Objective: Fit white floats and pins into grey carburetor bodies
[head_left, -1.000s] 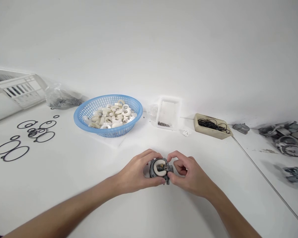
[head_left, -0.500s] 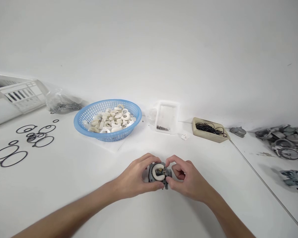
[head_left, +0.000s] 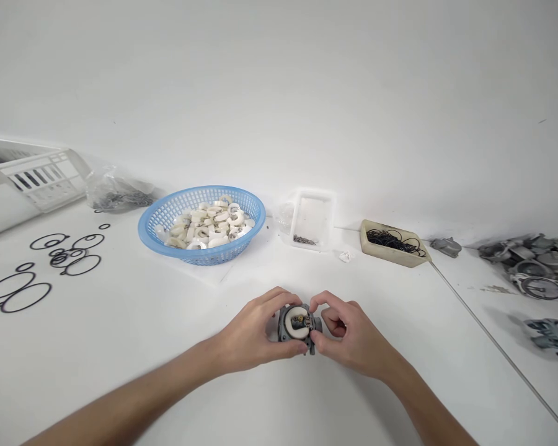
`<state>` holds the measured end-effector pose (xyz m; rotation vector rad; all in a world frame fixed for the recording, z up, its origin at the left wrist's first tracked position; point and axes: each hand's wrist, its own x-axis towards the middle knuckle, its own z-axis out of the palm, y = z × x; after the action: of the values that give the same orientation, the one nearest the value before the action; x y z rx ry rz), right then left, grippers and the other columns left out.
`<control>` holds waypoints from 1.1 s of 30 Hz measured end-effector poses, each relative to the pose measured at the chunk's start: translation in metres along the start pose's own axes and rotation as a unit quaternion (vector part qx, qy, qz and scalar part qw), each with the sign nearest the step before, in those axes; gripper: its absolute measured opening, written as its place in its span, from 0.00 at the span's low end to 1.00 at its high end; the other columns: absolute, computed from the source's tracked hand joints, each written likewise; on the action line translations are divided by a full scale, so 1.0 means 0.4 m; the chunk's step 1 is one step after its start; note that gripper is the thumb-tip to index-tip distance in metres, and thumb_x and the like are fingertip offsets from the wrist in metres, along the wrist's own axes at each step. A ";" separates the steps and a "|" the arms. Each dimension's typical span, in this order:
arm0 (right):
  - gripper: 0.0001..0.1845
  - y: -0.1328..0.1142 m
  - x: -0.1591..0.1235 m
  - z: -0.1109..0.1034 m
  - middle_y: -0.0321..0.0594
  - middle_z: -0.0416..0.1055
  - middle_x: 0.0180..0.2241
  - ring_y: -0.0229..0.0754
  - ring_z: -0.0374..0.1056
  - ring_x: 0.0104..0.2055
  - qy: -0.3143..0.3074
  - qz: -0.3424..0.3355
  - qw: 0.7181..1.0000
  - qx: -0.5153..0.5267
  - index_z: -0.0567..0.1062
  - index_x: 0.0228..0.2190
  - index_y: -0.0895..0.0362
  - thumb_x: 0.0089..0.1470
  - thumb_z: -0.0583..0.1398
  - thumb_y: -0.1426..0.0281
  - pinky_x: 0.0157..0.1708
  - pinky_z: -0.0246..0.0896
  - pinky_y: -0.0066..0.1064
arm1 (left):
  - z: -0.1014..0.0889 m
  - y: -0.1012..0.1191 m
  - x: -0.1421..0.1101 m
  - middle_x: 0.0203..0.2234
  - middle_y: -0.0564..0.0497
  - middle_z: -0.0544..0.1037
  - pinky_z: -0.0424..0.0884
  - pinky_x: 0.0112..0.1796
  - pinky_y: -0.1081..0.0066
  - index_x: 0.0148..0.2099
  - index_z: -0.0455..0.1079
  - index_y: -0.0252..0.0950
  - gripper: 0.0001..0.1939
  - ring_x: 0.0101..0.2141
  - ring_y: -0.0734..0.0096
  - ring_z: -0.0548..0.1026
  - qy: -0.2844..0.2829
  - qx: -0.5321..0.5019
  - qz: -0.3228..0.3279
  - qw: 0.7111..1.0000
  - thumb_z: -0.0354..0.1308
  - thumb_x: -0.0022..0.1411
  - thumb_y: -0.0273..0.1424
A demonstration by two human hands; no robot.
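A small grey metal carburetor body [head_left: 298, 324] with a white ring-shaped float and a brass centre sits on the white table [head_left: 121, 334] between both hands. My left hand [head_left: 255, 328] wraps its left side, thumb below and fingers curled over the top. My right hand [head_left: 348, 334] pinches its right edge with thumb and forefinger, the other fingers curled in.
A blue basket [head_left: 167, 214] of white floats stands behind. A white tray [head_left: 312, 220] holds small pins, a beige tray [head_left: 393, 243] black O-rings. Loose black rings [head_left: 41, 266] lie at left, a white crate [head_left: 32, 173] far left, grey metal castings [head_left: 534, 266] at right.
Between the earliest frame and half a second ago the view shifted slightly and the hands with the part sat a little lower. Since then nothing has visibly moved.
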<state>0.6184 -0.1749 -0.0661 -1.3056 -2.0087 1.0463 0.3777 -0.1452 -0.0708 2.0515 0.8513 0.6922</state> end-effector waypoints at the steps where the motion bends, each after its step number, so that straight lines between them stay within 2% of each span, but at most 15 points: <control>1: 0.13 -0.001 0.000 0.000 0.22 0.44 0.20 0.37 0.43 0.24 0.001 0.001 1.000 0.000 0.70 0.41 0.48 0.55 0.61 0.74 0.24 0.42 0.29 | 0.000 0.000 0.001 0.48 0.51 0.77 0.73 0.45 0.63 0.54 0.73 0.45 0.23 0.44 0.62 0.76 0.000 0.000 0.000 1.000 0.74 0.59 0.34; 17: 0.13 0.004 0.002 0.000 0.23 0.44 0.20 0.36 0.43 0.23 0.007 -0.012 1.000 0.000 0.70 0.42 0.49 0.55 0.62 0.74 0.24 0.41 0.28 | 0.001 -0.005 0.000 0.48 0.51 0.77 0.73 0.45 0.63 0.55 0.73 0.45 0.24 0.44 0.61 0.77 0.001 0.010 0.001 1.000 0.74 0.59 0.36; 24: 0.10 0.021 -0.001 -0.004 0.23 0.46 0.20 0.36 0.45 0.23 0.008 -0.010 1.000 0.002 0.71 0.42 0.50 0.58 0.62 0.70 0.24 0.43 0.28 | 0.002 -0.005 -0.002 0.48 0.48 0.78 0.74 0.48 0.62 0.56 0.74 0.44 0.24 0.46 0.58 0.78 0.009 0.017 0.021 1.000 0.74 0.60 0.39; 33: 0.10 0.025 0.000 -0.006 0.23 0.46 0.20 0.36 0.45 0.22 0.008 -0.017 1.000 -0.014 0.71 0.42 0.51 0.57 0.62 0.68 0.23 0.44 0.28 | 0.004 -0.010 -0.003 0.49 0.47 0.78 0.74 0.47 0.61 0.56 0.74 0.43 0.27 0.46 0.57 0.79 0.015 0.017 0.015 1.000 0.75 0.58 0.42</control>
<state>0.6252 -0.1719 -0.0730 -1.2854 -2.0338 0.9931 0.3768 -0.1449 -0.0749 2.0942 0.8558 0.7314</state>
